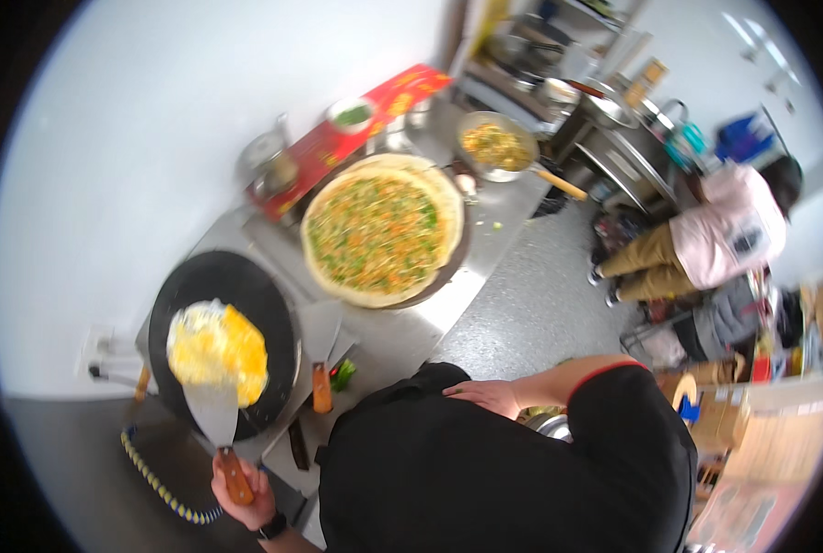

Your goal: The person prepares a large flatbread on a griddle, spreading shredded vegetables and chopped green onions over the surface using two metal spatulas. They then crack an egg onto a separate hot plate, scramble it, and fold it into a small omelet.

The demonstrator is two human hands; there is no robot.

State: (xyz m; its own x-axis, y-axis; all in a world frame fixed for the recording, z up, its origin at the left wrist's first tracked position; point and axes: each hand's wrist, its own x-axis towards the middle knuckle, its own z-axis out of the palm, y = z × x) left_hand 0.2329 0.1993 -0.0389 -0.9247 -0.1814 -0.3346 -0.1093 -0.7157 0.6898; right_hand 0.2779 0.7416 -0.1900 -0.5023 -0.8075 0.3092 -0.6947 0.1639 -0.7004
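My left hand (244,492) grips the wooden handle of a wide metal turner (214,418). The blade meets the near edge of a cooked egg (221,349); whether it lies over or under the egg is unclear. The egg, yellow with white patches, lies on a round black griddle (263,290). At my waist, my right hand (486,395) rests against my black clothing, holding nothing visible; some fingertips are hard to make out. Ahead, a large round flatbread (380,235) covered in shredded vegetables sits on a second round griddle (456,259).
Another wood-handled scraper (321,387) and green leaves (343,375) lie beside the griddle. A pan of filling (498,145) stands on the far counter, its handle jutting over the aisle. A bowl of greens (351,115) and a jar (270,166) stand near the wall. A person (722,228) stands across the aisle.
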